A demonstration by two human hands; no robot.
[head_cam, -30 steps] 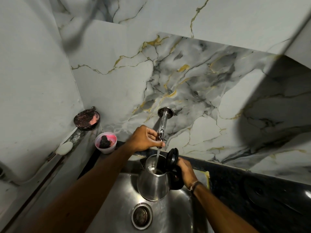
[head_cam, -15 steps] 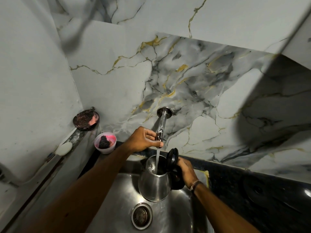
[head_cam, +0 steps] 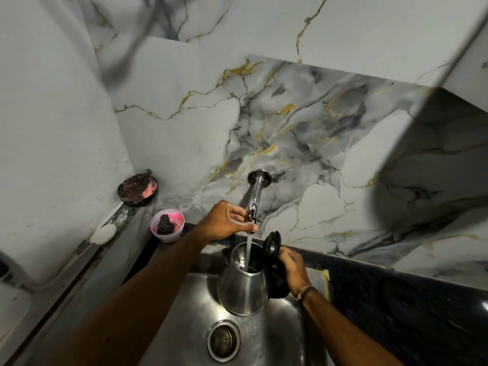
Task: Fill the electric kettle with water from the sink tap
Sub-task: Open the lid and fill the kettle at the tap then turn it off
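A steel electric kettle [head_cam: 244,289] hangs over the sink basin [head_cam: 182,307] with its black lid [head_cam: 272,247] flipped open. My right hand [head_cam: 293,268] grips its black handle. A chrome tap [head_cam: 255,196] juts from the marble wall, and a stream of water [head_cam: 248,252] falls from its end into the kettle's mouth. My left hand [head_cam: 227,220] holds the tap's end, fingers curled round the lever there.
A pink cup [head_cam: 167,228] with a dark scrubber stands at the sink's back left corner. A dirty round dish [head_cam: 137,190] and a white soap bar [head_cam: 103,233] sit on the left ledge. The drain [head_cam: 224,340] lies below the kettle. Black countertop [head_cam: 396,307] runs right.
The water stream has grown thicker. Both hands and the kettle stay almost where they were.
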